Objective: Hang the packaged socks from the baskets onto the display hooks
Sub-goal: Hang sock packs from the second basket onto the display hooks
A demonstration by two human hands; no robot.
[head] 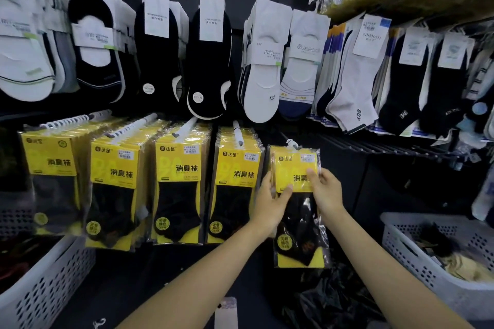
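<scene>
Yellow-carded sock pack point(297, 224), clear film. Pinched at left edge by left hand point(271, 201), gripped at right edge by right hand point(327, 191). Hanger tab up at tip of hook point(293, 145); seating not discernible. Risk: drop off tip if let go before full threading. Left edge just beside 4th hung row point(236, 184); open dark panel point(374, 184) to right; white basket point(395, 238) well apart.

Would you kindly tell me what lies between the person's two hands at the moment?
In the head view, a yellow sock pack lies between the left hand and the right hand, both holding its edges.
</scene>
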